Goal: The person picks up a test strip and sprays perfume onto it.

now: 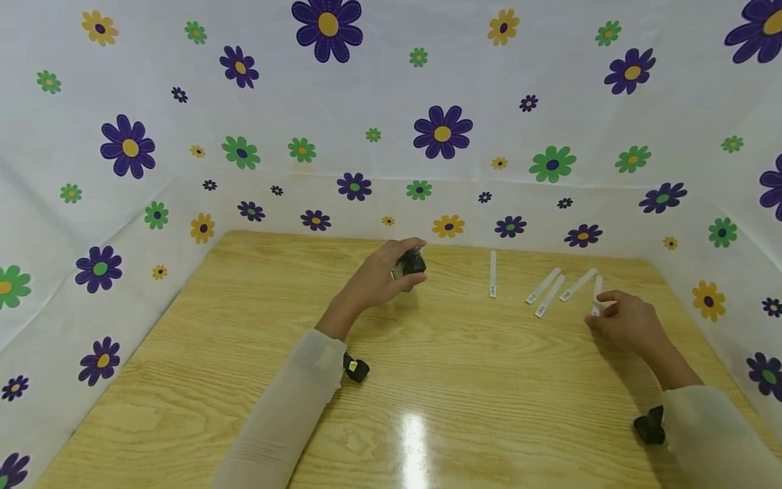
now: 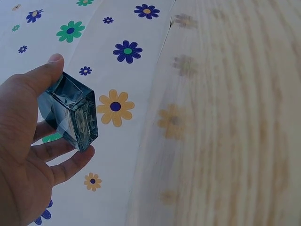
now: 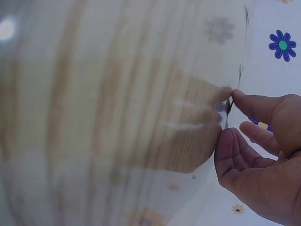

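Presently, items as I see them: one left hand [image 1: 375, 280], grasping a bluish glass block [image 2: 70, 113] between thumb and fingers, above the wooden table [image 1: 458, 380]; one right hand [image 1: 632, 322], fingertips at a white strip [image 1: 599, 288], pinched or not I cannot tell; three further strips [image 1: 550, 296] just left of that hand; one lone strip [image 1: 493, 272] between both hands.

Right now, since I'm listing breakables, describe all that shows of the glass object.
The glass object looks bluish, clear and blocky, with flat faces and crisp edges, partly black in the head view. The left hand holds it above the table, between thumb and fingers. Its exact tilt is unclear.
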Demonstrator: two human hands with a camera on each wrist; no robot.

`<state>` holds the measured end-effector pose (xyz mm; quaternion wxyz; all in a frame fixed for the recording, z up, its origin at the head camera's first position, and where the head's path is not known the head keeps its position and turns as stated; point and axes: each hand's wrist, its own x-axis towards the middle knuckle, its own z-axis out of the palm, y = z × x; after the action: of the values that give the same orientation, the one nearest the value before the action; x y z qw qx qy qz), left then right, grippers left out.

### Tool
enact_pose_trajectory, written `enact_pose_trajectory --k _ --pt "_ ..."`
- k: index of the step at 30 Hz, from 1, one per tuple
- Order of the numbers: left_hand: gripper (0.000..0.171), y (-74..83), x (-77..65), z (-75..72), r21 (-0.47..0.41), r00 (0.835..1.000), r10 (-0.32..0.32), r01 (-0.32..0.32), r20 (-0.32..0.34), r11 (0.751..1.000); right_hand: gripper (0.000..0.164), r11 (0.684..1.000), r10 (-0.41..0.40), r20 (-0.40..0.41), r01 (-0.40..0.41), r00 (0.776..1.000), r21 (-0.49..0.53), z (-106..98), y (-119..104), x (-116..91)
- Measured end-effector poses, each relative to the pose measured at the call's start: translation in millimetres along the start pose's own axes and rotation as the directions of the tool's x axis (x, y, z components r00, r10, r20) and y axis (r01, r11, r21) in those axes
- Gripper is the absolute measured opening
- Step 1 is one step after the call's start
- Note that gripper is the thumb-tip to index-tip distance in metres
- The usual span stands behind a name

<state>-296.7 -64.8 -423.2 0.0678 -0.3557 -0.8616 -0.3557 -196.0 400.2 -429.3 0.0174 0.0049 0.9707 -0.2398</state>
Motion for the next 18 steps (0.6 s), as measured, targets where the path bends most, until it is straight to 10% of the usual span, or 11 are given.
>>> enact_pose_trajectory --k 18 --pt "0.061 -2.8 1.1 1.6 0.008 1.000 -0.003 0.003 0.001 1.000 0.062 0.988 0.109 -0.025 -0.105 0.994 0.115 -7.1 14.3 -7.2"
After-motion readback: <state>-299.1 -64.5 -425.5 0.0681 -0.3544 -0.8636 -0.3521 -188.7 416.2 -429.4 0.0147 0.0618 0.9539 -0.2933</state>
